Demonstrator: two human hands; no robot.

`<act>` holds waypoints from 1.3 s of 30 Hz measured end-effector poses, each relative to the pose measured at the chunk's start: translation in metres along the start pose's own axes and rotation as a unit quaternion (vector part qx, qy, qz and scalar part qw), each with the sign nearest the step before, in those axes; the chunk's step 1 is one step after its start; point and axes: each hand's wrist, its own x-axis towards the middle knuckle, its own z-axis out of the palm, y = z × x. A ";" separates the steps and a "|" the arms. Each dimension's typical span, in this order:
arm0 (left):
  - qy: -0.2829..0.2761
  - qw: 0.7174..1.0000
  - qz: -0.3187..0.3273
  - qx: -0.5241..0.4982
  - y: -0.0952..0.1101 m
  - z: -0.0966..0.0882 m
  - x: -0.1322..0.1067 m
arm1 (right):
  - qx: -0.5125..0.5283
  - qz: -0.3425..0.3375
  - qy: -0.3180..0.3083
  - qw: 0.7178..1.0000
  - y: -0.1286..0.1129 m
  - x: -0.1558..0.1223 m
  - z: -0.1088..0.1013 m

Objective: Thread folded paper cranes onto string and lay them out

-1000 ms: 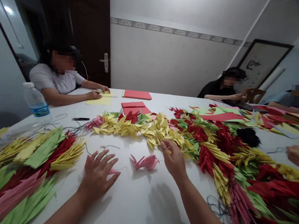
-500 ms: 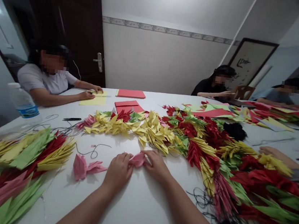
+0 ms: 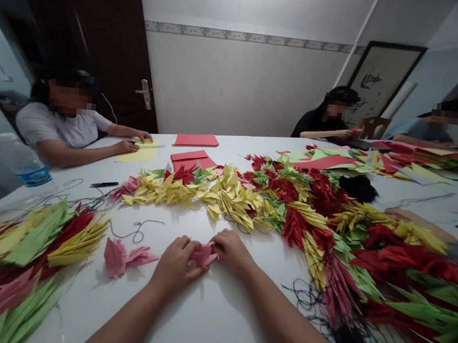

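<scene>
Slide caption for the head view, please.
Left hand grips folded pink paper, right hand at its edge, at a white table.

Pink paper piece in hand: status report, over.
Left hand holding pink paper piece; right hand at its other end. More pink paper lying left. Yellow pile beyond.

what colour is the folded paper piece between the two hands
The folded paper piece is pink; it shows best in the head view.

Matt paper figure (image 3: 203, 254), smooth glossy tabletop (image 3: 197, 326)
</scene>
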 end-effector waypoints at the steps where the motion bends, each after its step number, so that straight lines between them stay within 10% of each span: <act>1: -0.002 1.000 -0.006 -0.004 0.000 -0.001 0.001 | 0.014 0.013 0.003 1.000 -0.001 0.000 -0.001; 10: -0.005 0.999 -0.021 -0.041 -0.014 -0.011 -0.003 | 0.250 0.132 0.066 0.957 0.000 0.000 -0.016; 23: 0.152 0.967 -0.024 0.204 -0.016 -0.018 -0.007 | 0.173 0.233 0.261 0.921 0.013 -0.001 -0.020; 31: 0.103 0.951 -0.049 0.287 -0.023 -0.008 -0.015 | 0.191 0.197 0.235 0.932 0.012 0.001 -0.018; 39: 0.120 0.971 0.093 0.185 0.014 0.013 0.012 | 0.239 0.139 0.201 0.940 0.006 0.002 -0.012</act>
